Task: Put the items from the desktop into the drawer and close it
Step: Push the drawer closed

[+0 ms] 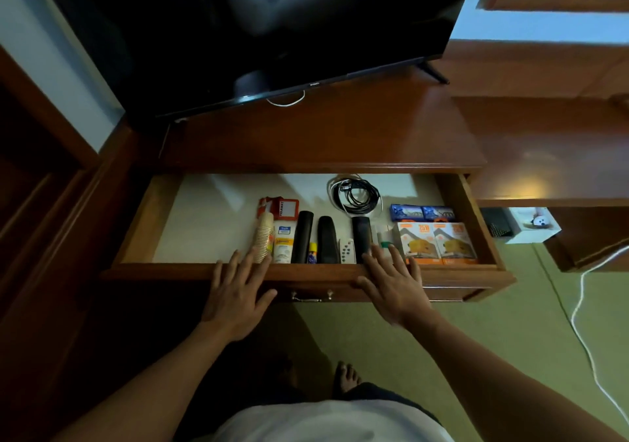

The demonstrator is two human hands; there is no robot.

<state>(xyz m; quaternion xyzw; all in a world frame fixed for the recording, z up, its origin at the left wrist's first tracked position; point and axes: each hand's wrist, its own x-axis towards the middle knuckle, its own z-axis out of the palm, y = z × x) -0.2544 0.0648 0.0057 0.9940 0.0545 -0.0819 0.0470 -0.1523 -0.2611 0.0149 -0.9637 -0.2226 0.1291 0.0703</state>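
On the open drawer (306,271) front, both hands flat, empty: left (235,292), right (394,288).

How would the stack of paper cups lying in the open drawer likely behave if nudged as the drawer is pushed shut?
The stack of paper cups lies on its side, so it may roll. It looks like thin paper, probably light and easily crushed. The left hand rests at the drawer front right beside it.

Wooden drawer (143,223) pulled open, items (340,237) (remotes, boxes, coiled cable) along its front.
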